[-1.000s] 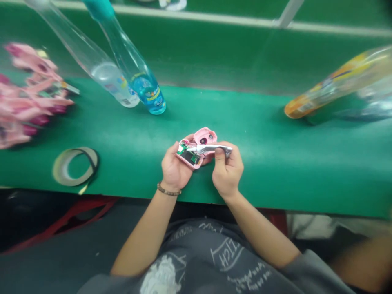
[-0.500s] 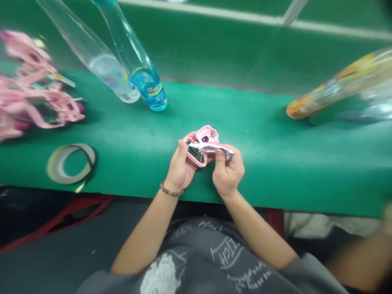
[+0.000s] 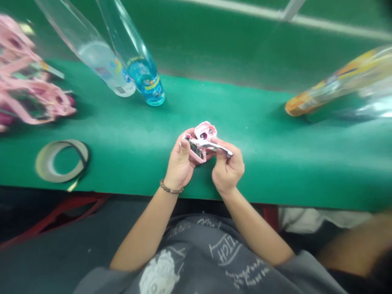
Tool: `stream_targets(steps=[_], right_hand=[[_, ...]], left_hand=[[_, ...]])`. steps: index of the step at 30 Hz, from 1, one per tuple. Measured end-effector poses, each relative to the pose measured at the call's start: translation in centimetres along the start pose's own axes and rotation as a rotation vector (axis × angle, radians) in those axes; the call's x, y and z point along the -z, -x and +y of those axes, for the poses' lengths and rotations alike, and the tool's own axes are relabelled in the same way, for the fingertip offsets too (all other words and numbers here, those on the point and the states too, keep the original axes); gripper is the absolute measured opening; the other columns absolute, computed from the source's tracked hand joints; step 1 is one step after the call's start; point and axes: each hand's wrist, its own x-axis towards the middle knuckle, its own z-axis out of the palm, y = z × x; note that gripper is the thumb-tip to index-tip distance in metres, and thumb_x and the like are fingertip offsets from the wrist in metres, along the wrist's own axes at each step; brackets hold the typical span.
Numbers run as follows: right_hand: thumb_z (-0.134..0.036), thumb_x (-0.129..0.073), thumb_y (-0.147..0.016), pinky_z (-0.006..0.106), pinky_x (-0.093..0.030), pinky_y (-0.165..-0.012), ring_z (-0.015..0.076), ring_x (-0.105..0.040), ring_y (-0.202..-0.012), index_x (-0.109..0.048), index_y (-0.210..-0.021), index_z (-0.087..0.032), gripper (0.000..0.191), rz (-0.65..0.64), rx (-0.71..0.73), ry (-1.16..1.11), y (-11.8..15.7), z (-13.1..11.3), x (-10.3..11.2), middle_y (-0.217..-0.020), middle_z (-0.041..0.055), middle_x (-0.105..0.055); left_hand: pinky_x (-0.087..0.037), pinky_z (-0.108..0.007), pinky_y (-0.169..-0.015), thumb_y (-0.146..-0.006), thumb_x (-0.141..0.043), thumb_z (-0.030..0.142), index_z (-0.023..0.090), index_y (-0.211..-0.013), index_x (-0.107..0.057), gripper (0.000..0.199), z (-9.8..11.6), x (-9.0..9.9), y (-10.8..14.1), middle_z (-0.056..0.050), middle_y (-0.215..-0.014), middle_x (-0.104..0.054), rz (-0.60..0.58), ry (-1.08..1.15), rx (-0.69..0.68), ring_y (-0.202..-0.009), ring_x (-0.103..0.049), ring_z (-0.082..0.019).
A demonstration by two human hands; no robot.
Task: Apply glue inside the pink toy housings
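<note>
My left hand is closed round an opened pink plastic casing, held just above the green table. A dark green circuit board lies inside its lower half. The other pink half, with round openings, stands tilted up behind it. Between the thumb and fingers of my right hand is a narrow silvery-white strip. Its left end reaches over the casing, by the board; whether it touches the board I cannot tell. The strip's exact kind is unclear.
Several pink casings with boards lie at the far left, near a roll of tape. Behind stand a clear bottle and a blue-labelled bottle. An orange-yellow bottle is at right. Another person's arm is blurred at lower right.
The view has shifted slightly, so the table items sit a little further left and up. The silvery strip has turned more edge-on in my right hand; both hands keep their hold.
</note>
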Motion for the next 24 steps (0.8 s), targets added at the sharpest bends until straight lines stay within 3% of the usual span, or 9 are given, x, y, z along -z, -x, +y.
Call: stream_targets(steps=[5,10,15,20,24], right_hand=[[-0.025,-0.055,-0.095,0.039,-0.065,-0.084,0.0197,-0.074,-0.091,-0.065,-0.113,-0.027,0.021,-0.009,0.041,0.041,-0.33,-0.14,-0.09,-0.109,0.0023,-0.074],[-0.022,-0.056,-0.095,0.035,-0.064,-0.085,0.0183,-0.074,-0.091,-0.065,-0.112,-0.026,0.021,-0.008,0.064,0.047,-0.48,-0.31,-0.13,-0.109,0.0021,-0.074],[-0.022,-0.056,-0.094,0.033,-0.065,-0.080,0.0173,-0.074,-0.087,-0.064,-0.111,-0.025,0.019,-0.010,0.091,0.089,-0.47,-0.31,-0.13,-0.107,0.0020,-0.075],[-0.023,-0.054,-0.095,0.032,-0.065,-0.079,0.0173,-0.074,-0.087,-0.063,-0.111,-0.025,0.018,-0.015,0.102,0.138,-0.54,-0.45,-0.21,-0.105,0.0019,-0.075],[-0.021,-0.054,-0.094,0.032,-0.064,-0.081,0.0172,-0.074,-0.090,-0.063,-0.111,-0.027,0.020,-0.005,0.133,0.149,-0.62,-0.72,-0.21,-0.104,0.0004,-0.075]], left_hand=[[-0.060,-0.035,-0.081,-0.077,-0.071,0.061,0.022,-0.116,-0.061,0.056,-0.02,-0.18,-0.08,-0.010,-0.122,-0.062,0.014,0.014,0.000,-0.103,-0.067,-0.027],[-0.057,-0.030,-0.068,-0.079,-0.068,0.062,0.025,-0.113,-0.063,0.051,-0.02,-0.22,-0.11,-0.008,-0.120,-0.063,0.066,-0.031,0.001,-0.096,-0.067,-0.024],[-0.055,-0.028,-0.062,-0.081,-0.064,0.064,0.026,-0.116,-0.060,0.052,-0.05,-0.08,-0.09,-0.008,-0.122,-0.062,0.020,-0.056,-0.014,-0.090,-0.066,-0.022],[-0.059,-0.036,-0.075,-0.087,-0.060,0.060,0.031,-0.117,-0.061,0.042,-0.01,-0.05,0.01,-0.003,-0.122,-0.063,0.020,-0.082,-0.019,-0.103,-0.064,-0.026],[-0.060,-0.036,-0.075,-0.085,-0.063,0.061,0.033,-0.117,-0.063,0.042,-0.08,-0.01,0.04,-0.002,-0.121,-0.064,0.026,-0.061,-0.015,-0.109,-0.063,-0.027]])
